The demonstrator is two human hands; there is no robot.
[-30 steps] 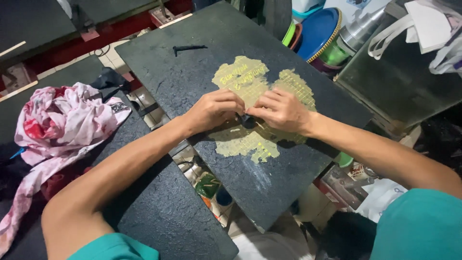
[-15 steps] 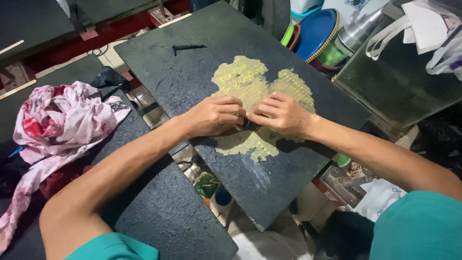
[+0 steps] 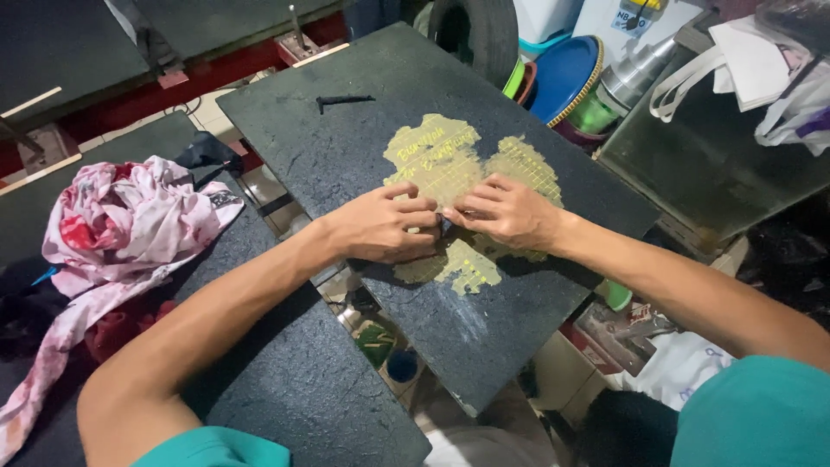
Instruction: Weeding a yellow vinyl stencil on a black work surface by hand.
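We see the left hand [image 3: 385, 227] and right hand [image 3: 506, 212] pressed together, fingertips meeting over a small dark object at frame centre, on the yellow-green patch [image 3: 441, 156] of a dark platen board [image 3: 346, 147]. A pink-stained rag [image 3: 130, 220] lies at left.

Dark slate-like boards [image 3: 285, 406] on red frames [image 3: 207, 82] left of the grip, pale tiled floor [image 3: 207, 112] beyond, stacked coloured plastic basins [image 3: 562, 78] upper right, cluttered dim floor below, soft overhead light
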